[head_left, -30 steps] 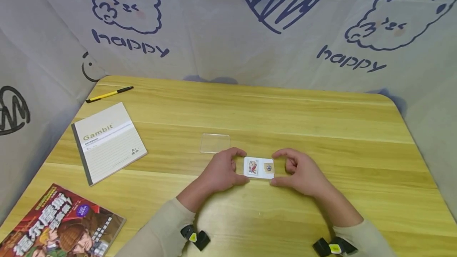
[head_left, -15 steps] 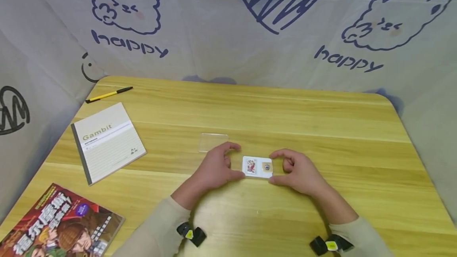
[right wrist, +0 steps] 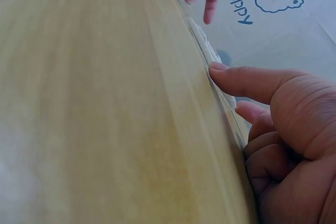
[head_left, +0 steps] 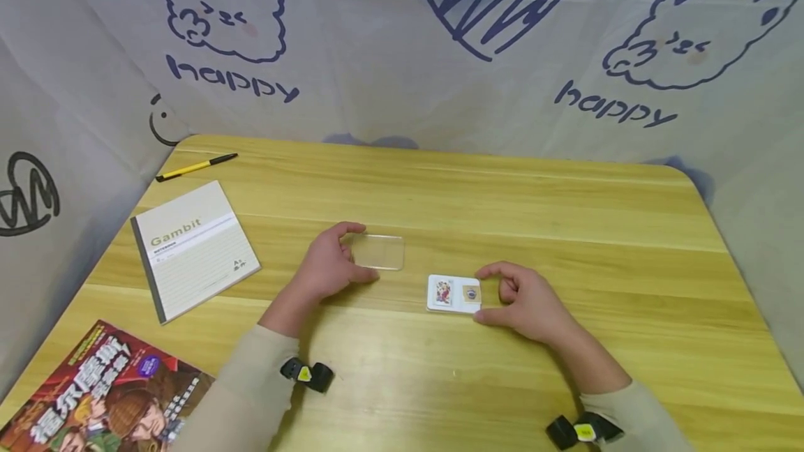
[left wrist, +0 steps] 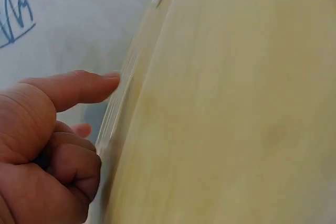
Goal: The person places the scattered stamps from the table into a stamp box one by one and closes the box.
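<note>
A small flat white case (head_left: pixel 453 294) lies on the table, with a colourful card-like picture (head_left: pixel 443 292) on its left half and a small tan square (head_left: pixel 472 294) on its right. My right hand (head_left: pixel 530 302) pinches the case's right end between thumb and index finger. Up and left of it lies a clear plastic rectangle (head_left: pixel 379 252), perhaps a lid. Around its left end, my left hand (head_left: pixel 326 262) spreads index finger and thumb along the far and near edges. Whether they touch it is unclear. In the left wrist view, the left hand's other fingers (left wrist: pixel 73 166) are curled in.
To the left are a Gambit notebook (head_left: pixel 196 250), a yellow and black pen (head_left: pixel 197 167) and a comic-style book (head_left: pixel 103 396). A white cloth with drawings (head_left: pixel 364 47) hangs behind the wooden table (head_left: pixel 534 215).
My left hand has let go of the white case's left end and moved left to the clear rectangle. The right hand stays on the case, almost still.
</note>
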{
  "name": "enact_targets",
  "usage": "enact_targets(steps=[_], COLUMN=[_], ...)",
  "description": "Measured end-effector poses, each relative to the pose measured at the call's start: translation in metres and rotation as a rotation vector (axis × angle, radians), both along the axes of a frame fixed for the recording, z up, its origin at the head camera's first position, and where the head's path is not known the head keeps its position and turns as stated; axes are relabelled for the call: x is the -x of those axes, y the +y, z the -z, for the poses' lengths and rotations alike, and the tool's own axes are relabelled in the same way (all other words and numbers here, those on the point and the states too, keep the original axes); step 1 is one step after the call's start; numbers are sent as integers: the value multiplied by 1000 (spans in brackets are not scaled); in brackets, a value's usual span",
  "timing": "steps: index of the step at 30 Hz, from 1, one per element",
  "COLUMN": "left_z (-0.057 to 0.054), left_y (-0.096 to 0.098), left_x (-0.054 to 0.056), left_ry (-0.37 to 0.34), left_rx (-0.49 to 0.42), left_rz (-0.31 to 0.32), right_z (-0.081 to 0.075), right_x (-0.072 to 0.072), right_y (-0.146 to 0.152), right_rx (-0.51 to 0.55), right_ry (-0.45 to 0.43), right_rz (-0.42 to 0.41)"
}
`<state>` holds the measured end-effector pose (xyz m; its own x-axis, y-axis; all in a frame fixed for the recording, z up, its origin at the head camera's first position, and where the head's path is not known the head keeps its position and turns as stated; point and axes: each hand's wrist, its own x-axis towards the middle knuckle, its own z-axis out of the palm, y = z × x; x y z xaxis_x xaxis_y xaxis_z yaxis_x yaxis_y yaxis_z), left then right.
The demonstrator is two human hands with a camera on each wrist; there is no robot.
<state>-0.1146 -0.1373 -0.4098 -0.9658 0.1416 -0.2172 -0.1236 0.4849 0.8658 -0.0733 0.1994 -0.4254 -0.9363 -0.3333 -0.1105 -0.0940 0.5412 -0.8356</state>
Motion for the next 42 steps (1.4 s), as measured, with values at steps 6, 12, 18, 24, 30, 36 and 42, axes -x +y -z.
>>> enact_targets(steps=[6, 12, 18, 24, 30, 36, 42], left_z=[2, 3, 3, 0, -4, -3, -1], left_y=[-7, -8, -6, 2, 20, 43, 61], left_x=[5, 5, 4, 0, -7, -15, -21], left_ry=[-54, -64, -46, -17, 6, 31, 42], left_rx=[6, 2, 30, 6, -89, -174, -179], left_rz=[16, 16, 19, 26, 5, 16, 58], right_z=[-1, 0, 0, 0, -1, -2, -1], right_x=[0, 0, 0, 0, -1, 0, 0], right_y=[-1, -1, 0, -1, -1, -1, -1], right_rx=[-6, -2, -2, -7, -7, -9, 0], right_ry=[-2, -5, -6, -4, -1, 5, 2], right_rz=[2, 4, 4, 3, 5, 4, 4])
